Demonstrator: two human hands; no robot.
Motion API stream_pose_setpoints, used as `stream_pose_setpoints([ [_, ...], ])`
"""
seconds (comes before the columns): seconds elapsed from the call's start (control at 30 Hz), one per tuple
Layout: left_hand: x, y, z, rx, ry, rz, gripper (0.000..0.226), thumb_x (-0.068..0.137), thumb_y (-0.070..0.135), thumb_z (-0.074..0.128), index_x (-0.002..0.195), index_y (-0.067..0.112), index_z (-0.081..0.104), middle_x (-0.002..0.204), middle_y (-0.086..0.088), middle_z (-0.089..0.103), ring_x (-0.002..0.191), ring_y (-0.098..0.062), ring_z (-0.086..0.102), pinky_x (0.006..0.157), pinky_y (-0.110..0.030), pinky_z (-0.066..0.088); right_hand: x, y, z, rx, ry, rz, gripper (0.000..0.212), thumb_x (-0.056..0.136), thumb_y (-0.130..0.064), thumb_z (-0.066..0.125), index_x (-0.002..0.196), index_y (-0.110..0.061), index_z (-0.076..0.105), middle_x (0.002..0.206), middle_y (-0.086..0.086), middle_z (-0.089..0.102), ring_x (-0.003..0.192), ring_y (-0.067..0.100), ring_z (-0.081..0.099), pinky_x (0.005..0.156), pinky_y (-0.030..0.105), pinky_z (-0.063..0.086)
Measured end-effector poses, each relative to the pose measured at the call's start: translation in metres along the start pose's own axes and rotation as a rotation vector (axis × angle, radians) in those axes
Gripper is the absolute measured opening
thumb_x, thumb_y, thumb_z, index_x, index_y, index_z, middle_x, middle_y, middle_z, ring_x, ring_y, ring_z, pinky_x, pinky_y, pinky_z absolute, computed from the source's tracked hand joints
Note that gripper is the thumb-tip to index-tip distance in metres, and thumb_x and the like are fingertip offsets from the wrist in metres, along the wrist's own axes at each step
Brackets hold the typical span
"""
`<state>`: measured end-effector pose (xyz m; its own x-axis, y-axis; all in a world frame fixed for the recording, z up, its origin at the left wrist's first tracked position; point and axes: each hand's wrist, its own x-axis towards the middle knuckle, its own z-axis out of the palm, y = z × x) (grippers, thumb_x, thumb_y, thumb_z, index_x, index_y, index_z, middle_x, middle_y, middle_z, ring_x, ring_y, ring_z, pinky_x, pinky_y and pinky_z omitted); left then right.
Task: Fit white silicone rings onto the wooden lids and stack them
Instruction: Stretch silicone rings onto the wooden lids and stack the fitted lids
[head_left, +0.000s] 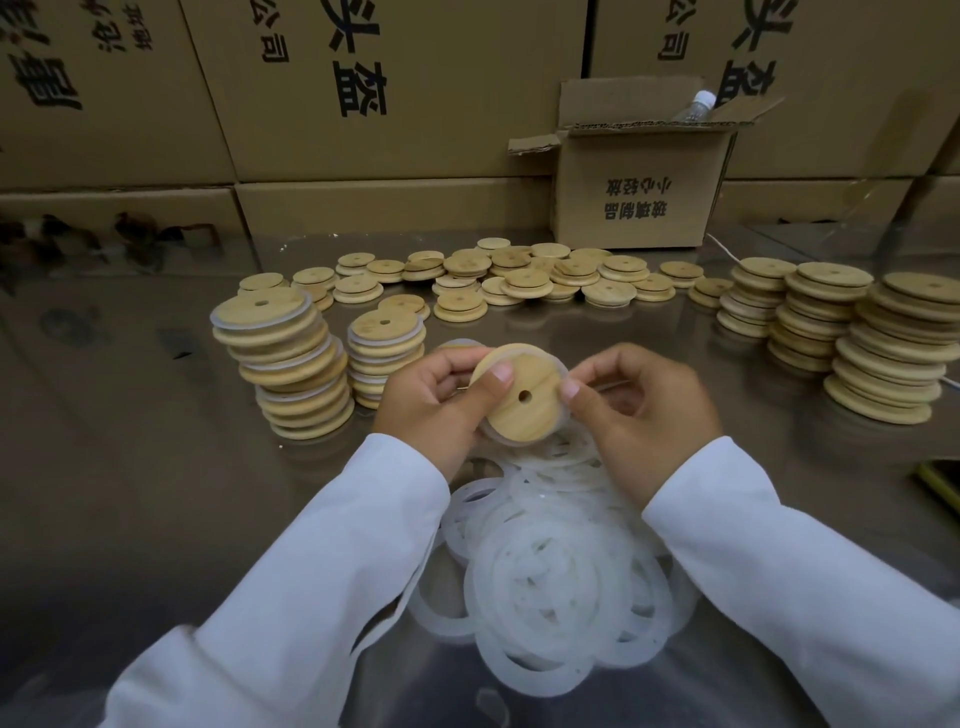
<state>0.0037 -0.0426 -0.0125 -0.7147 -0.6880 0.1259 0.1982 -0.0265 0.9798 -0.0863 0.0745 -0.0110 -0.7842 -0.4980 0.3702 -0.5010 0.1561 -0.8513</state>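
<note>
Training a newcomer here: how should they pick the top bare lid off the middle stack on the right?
Take that top lid by its rim, from above, thumb and fingers on opposite edges. It lies flat on the stack, and its rim sticks out past the lids below, likely leaving room for fingertips.

Matt wooden lids (522, 397), translucent silicone rings (561, 587), glossy metal table (156, 493)
</note>
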Motion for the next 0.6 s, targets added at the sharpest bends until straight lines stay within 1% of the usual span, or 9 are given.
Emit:
stream_pose_setpoints([
  [0.13, 0.001, 0.000, -0.001, 0.001, -0.012, 0.030, 0.011, 0.082, 0.008, 0.064, 0.091, 0.013, 0.068, 0.095, -0.017, 0.070, 0.094, -0.035, 0.066, 0.087, -0.057, 0.050, 0.002, -0.002, -0.004, -0.012, -0.004, 0.056, 0.020, 0.081, -0.017, 0.067, 0.065, -0.027, 0.060, 0.074, -0.009, 0.065, 0.078, 0.013, 0.062, 0.073, 0.029, 0.049],
  [0.27, 0.003, 0.000, -0.002, -0.001, -0.010, 0.082, 0.011, 0.081, 0.009, 0.064, 0.086, 0.018, 0.069, 0.088, -0.010, 0.072, 0.090, -0.031, 0.067, 0.088, -0.053, 0.051, 0.004, -0.008, -0.010, 0.038, -0.068, 0.094, 0.019, 0.081, -0.018, 0.067, 0.065, -0.026, 0.063, 0.074, -0.006, 0.066, 0.077, 0.014, 0.062, 0.067, 0.022, 0.048],
  [0.4, 0.005, -0.002, -0.003, -0.053, 0.019, 0.100, 0.014, 0.081, 0.010, 0.063, 0.082, 0.021, 0.070, 0.085, -0.007, 0.072, 0.090, -0.030, 0.067, 0.087, -0.048, 0.052, 0.003, -0.013, -0.012, 0.049, -0.117, 0.091, 0.017, 0.082, -0.019, 0.067, 0.066, -0.025, 0.064, 0.074, -0.005, 0.067, 0.076, 0.014, 0.063, 0.068, 0.023, 0.049],
  [0.53, 0.006, -0.005, -0.003, -0.104, -0.006, 0.077, 0.010, 0.078, 0.013, 0.063, 0.084, 0.019, 0.068, 0.078, 0.000, 0.073, 0.079, -0.016, 0.069, 0.074, -0.034, 0.056, 0.000, -0.015, -0.011, 0.112, -0.137, 0.079, 0.017, 0.082, -0.014, 0.066, 0.067, -0.022, 0.064, 0.072, -0.003, 0.068, 0.072, 0.013, 0.062, 0.068, 0.022, 0.048],
  [0.6, 0.005, -0.006, -0.002, -0.085, -0.029, 0.077, 0.012, 0.074, 0.018, 0.065, 0.085, 0.019, 0.068, 0.080, 0.000, 0.073, 0.080, -0.016, 0.069, 0.071, -0.034, 0.057, -0.002, -0.015, -0.012, 0.202, -0.137, 0.089, 0.016, 0.082, -0.010, 0.065, 0.068, -0.018, 0.065, 0.071, 0.000, 0.068, 0.067, 0.011, 0.063, 0.065, 0.018, 0.050],
])
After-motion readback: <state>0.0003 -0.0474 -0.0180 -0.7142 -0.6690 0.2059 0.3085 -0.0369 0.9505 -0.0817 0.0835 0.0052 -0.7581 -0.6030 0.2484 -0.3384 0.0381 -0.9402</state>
